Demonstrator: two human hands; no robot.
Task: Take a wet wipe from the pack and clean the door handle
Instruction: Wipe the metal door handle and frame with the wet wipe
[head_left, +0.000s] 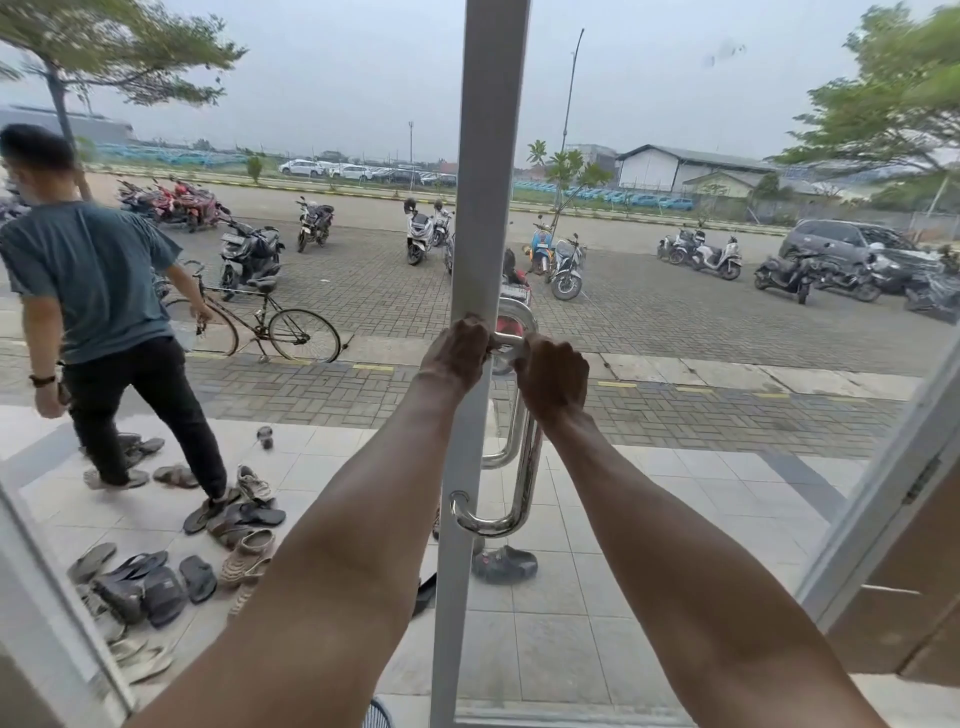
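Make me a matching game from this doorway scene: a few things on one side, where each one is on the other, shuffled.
Things:
1. left hand
2. right hand
3. bicycle
4. sandals

Places:
A. parked outside on the paving
B. scattered on the tiled floor, lower left
C. at the top of the door handle, right of the door frame
D. against the door frame

Pairs: 1-D, 2-C, 3-A, 4-B

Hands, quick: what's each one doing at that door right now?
Left hand: closed at the top of the door handle, beside the white frame.
Right hand: closed on the handle's upper bend; something pale shows between the hands, possibly the wipe, cannot be told.
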